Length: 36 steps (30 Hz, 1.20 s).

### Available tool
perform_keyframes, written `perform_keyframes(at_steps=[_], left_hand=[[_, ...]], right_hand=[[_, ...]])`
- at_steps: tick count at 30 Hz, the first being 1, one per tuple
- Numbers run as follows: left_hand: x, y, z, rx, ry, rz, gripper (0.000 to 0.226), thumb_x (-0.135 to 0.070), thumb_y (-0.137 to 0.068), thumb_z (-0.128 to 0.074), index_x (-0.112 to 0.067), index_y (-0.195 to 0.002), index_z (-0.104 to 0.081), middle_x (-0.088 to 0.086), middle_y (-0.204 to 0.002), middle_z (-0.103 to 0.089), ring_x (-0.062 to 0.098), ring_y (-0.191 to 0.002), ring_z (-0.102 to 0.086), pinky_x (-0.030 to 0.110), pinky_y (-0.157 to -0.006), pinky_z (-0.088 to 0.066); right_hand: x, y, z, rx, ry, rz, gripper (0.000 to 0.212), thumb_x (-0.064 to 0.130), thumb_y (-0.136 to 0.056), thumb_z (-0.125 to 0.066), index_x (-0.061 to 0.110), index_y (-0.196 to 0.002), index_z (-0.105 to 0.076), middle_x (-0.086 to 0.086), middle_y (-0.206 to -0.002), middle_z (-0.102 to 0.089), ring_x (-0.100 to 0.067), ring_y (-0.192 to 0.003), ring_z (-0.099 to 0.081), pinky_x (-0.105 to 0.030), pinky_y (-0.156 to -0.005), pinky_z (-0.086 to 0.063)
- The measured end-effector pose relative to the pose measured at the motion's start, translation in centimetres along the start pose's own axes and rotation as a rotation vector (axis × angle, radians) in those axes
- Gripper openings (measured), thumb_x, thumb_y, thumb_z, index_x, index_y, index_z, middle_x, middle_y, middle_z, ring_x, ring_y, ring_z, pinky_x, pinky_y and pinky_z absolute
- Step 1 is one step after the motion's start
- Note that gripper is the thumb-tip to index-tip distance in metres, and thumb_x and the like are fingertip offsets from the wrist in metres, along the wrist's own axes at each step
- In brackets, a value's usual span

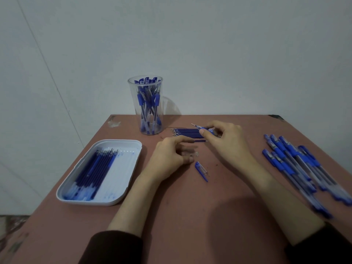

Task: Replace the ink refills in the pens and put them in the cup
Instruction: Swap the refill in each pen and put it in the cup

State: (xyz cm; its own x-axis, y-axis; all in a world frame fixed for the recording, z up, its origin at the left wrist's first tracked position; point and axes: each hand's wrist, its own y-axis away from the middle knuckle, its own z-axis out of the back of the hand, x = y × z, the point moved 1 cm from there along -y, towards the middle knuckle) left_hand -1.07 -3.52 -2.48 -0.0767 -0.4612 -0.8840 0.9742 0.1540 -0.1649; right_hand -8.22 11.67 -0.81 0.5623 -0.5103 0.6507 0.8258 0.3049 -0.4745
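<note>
My right hand point(224, 138) grips a pen barrel point(204, 128) with its refill tip pointing left, above a row of loose blue refills point(187, 133) lying behind my hands. My left hand point(171, 156) rests on the table, its fingers curled round a small clear tip piece point(195, 154). A blue pen cap point(201, 169) lies on the table just right of that hand. The clear cup point(147, 105) stands at the back, filled with several blue pens.
A white tray point(122, 183) on the left holds several blue refills. A heap of blue pens point(302, 166) lies at the right edge of the reddish-brown table point(190, 216). A pale wall stands right behind the table.
</note>
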Motion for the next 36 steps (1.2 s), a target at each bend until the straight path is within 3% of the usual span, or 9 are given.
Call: perform_keyframes(at_steps=[5,10,14,18,22,27,30,36], left_hand=[[-0.9,0.0,0.6,-0.233,0.334,0.038,0.016,-0.02,-0.085,-0.069,-0.017,-0.1,-0.073,-0.009,-0.08,-0.071,-0.008,-0.065,-0.06,0.01,-0.059,-0.045],[-0.8,0.0,0.9,-0.268,0.487,0.08,0.007,-0.019,-0.085,-0.069,-0.019,-0.09,-0.074,-0.008,-0.077,-0.07,-0.003,-0.065,-0.059,0.014,-0.059,-0.045],[-0.6,-0.3,1.5,-0.376,0.689,0.122,0.003,-0.017,-0.086,-0.067,-0.015,-0.085,-0.07,-0.009,-0.069,-0.068,0.002,-0.064,-0.06,0.016,-0.062,-0.048],[-0.6,-0.4,2.0,-0.518,0.9,0.101,0.004,-0.012,-0.091,-0.061,-0.01,-0.087,-0.062,0.004,-0.077,-0.067,0.009,-0.066,-0.066,0.017,-0.06,-0.054],[-0.6,-0.4,2.3,-0.68,0.889,0.047,0.004,-0.011,-0.092,-0.06,-0.01,-0.088,-0.059,0.007,-0.079,-0.066,0.006,-0.06,-0.067,0.016,-0.058,-0.054],[-0.8,-0.4,1.6,-0.629,0.802,0.02,0.002,-0.009,-0.092,-0.06,-0.008,-0.09,-0.06,0.004,-0.073,-0.068,0.007,-0.062,-0.067,0.016,-0.06,-0.054],[-0.9,-0.4,1.1,-0.563,0.787,0.002,0.004,-0.008,-0.092,-0.059,-0.004,-0.093,-0.061,-0.002,-0.064,-0.069,0.006,-0.062,-0.067,0.015,-0.06,-0.053],[-0.9,-0.4,1.2,-0.563,0.828,0.024,0.014,-0.009,-0.092,-0.059,-0.003,-0.105,-0.059,-0.005,-0.066,-0.07,0.003,-0.06,-0.066,0.015,-0.061,-0.054]], right_hand=[[0.9,0.2,-0.2,0.099,-0.128,0.065,0.012,0.021,-0.086,-0.065,0.032,-0.088,-0.07,0.003,-0.066,-0.061,-0.004,-0.058,-0.048,-0.012,-0.056,-0.037],[1.4,0.6,-0.5,0.158,-0.184,0.12,0.016,0.019,-0.086,-0.066,0.035,-0.089,-0.07,0.003,-0.069,-0.062,-0.003,-0.06,-0.048,-0.012,-0.059,-0.037],[0.6,0.0,0.0,0.141,-0.069,0.07,0.015,0.02,-0.084,-0.066,0.034,-0.089,-0.068,0.01,-0.073,-0.062,-0.003,-0.064,-0.049,-0.021,-0.064,-0.04],[-0.1,-0.4,1.0,0.151,0.255,0.003,0.014,0.017,-0.084,-0.058,0.027,-0.093,-0.061,0.014,-0.082,-0.057,-0.015,-0.08,-0.05,-0.03,-0.068,-0.035],[-0.8,-0.5,1.4,0.158,0.493,-0.018,0.01,0.014,-0.083,-0.05,0.023,-0.082,-0.049,0.002,-0.088,-0.055,-0.025,-0.087,-0.05,-0.032,-0.068,-0.03],[1.2,-0.6,1.0,-0.016,0.183,0.131,0.012,0.023,-0.09,-0.059,0.024,-0.098,-0.068,0.008,-0.092,-0.062,-0.009,-0.083,-0.054,-0.029,-0.076,-0.041],[2.8,-0.7,0.0,0.053,0.112,0.231,0.016,0.026,-0.09,-0.062,0.026,-0.103,-0.072,0.007,-0.092,-0.065,-0.01,-0.085,-0.059,-0.031,-0.078,-0.045],[2.6,-2.3,-1.0,0.173,0.107,0.17,0.012,0.026,-0.09,-0.063,0.024,-0.093,-0.074,0.006,-0.088,-0.069,-0.013,-0.083,-0.058,-0.03,-0.073,-0.044]])
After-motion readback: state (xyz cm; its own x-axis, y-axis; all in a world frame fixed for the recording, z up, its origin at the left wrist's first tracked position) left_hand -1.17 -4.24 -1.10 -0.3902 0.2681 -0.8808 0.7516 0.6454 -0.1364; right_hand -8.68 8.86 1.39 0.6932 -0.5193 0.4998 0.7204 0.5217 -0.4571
